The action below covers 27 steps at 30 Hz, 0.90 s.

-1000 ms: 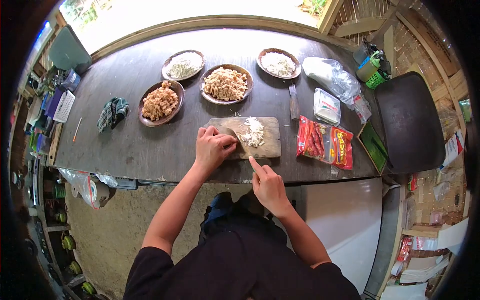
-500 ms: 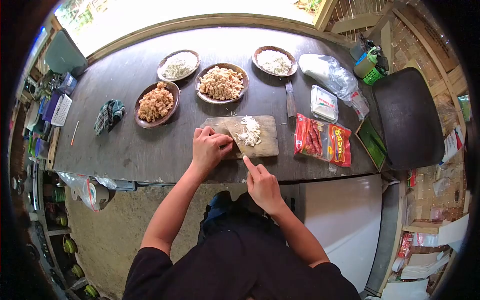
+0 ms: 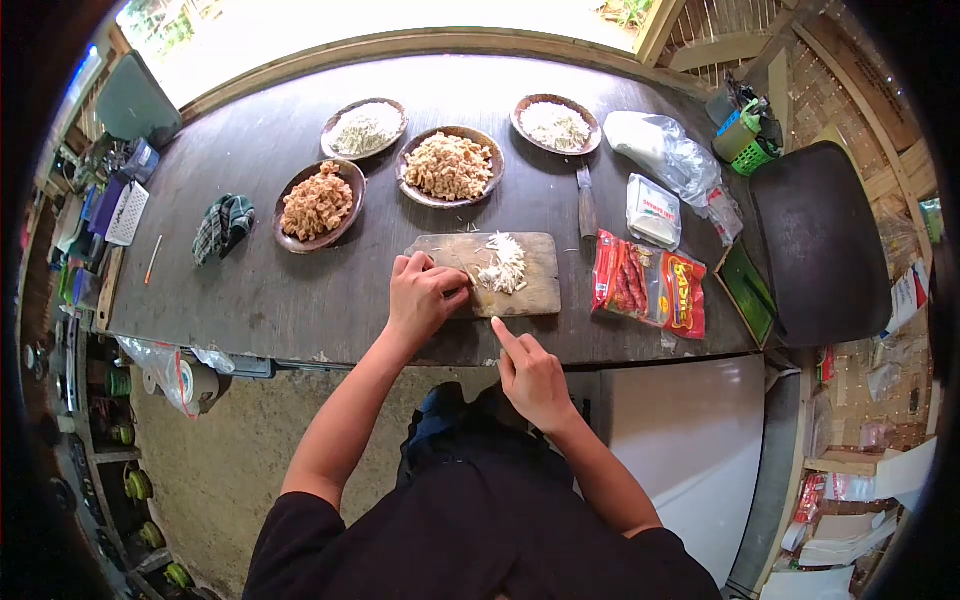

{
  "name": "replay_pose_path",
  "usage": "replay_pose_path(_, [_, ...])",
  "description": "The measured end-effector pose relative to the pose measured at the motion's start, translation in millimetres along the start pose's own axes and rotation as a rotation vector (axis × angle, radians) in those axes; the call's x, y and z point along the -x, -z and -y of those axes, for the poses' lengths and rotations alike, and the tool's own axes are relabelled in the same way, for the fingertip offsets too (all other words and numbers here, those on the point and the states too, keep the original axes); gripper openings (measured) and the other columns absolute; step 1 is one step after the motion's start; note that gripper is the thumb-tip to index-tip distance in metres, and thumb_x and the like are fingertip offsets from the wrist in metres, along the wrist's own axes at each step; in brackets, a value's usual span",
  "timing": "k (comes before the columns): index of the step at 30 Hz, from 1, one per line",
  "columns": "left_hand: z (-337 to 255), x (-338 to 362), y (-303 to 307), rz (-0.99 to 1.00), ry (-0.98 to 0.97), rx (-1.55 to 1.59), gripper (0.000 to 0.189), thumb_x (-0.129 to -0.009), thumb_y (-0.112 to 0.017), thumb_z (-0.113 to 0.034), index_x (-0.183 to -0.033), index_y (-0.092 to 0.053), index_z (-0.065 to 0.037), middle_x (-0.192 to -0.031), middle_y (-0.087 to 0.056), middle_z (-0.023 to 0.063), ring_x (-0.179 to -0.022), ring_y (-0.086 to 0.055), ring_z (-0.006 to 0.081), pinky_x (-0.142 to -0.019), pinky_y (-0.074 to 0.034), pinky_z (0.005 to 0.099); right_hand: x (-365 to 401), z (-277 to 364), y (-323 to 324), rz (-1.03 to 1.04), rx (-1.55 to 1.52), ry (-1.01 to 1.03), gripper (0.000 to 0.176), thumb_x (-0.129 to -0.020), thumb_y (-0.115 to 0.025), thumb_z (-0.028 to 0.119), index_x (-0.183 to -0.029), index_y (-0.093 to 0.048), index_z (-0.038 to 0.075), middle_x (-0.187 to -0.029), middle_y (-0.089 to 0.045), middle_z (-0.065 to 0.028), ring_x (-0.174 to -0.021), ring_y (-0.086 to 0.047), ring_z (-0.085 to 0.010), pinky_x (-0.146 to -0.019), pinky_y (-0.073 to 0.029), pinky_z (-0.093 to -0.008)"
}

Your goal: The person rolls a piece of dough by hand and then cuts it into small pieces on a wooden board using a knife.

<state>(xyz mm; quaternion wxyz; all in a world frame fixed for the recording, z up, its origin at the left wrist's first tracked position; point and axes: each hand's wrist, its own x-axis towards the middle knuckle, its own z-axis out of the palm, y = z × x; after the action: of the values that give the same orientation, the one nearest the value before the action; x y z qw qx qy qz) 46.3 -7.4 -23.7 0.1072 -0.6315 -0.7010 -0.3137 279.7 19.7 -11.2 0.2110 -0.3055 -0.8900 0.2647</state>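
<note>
Dark tabletop, white shreds just right of left grip

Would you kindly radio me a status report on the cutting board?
Left hand bent over cutting board; right hand at near edge, grip unclear. White shreds heaped on board. Red packet off to the right, not blocking.

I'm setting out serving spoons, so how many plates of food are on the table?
4: the leftmost plate, beside the plaid cloth; the back-left plate; the middle plate; and the back-right plate, left of the plastic bag. None appears hidden.
</note>
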Motion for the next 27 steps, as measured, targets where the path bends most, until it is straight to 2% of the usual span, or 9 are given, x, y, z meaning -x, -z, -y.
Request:
replay_pose_path(10, [-1, -1, -1, -0.041, 0.004, 0.014, 0.012, -0.074, -0.084, -0.029, -0.083, -0.08, -0.022, -0.079, -0.075, -0.0092, -0.081, -0.057, 0.0159, -0.081, -0.04, 0.0333, -7, -8, 0, -0.059, -0.014, 0.007, 0.051, -0.095, -0.063, 0.007, -0.146, -0.058, 0.012, -0.083, -0.059, -0.0142, -0.07, -0.066, -0.0376, -0.063, -0.056, -0.0491])
replay_pose_path(16, [-1, 0, 1, 0.041, 0.035, 0.0, 0.009, -0.076, -0.082, -0.031, -0.08, -0.08, -0.022, -0.084, -0.077, -0.0093, -0.085, -0.058, 0.0166, -0.084, -0.042, 0.0342, 1, -2, 3, 0.003, -0.015, 0.005, 0.053, -0.095, -0.063, 0.008, -0.148, -0.056, 0.012, -0.083, -0.058, -0.0145, -0.069, -0.066, -0.0379, -0.064, -0.056, -0.0487])
replay_pose_path(19, [-1, 0, 0, 0.009, 0.019, -0.013, 0.01, -0.076, -0.082, -0.03, -0.08, -0.08, -0.022, -0.083, -0.076, -0.0092, -0.084, -0.057, 0.0164, -0.084, -0.041, 0.0347, 1, 2, -3, 0.011, -0.005, -0.052, 0.053, -0.093, -0.064, 0.003, -0.144, -0.059, 0.014, -0.085, -0.059, -0.0163, -0.074, -0.065, -0.0388, -0.067, -0.054, -0.0499])
replay_pose_path(27, [-2, -1, 2, -0.03, -0.038, -0.043, 0.009, -0.077, -0.082, -0.03, -0.081, -0.08, -0.022, -0.083, -0.076, -0.0096, -0.084, -0.056, 0.0156, -0.085, -0.038, 0.0349, -8, -8, -8, -0.032, 0.023, -0.009, 0.053, -0.093, -0.063, 0.005, -0.145, -0.058, 0.012, -0.085, -0.059, -0.015, -0.072, -0.065, -0.0384, -0.066, -0.055, -0.0492])
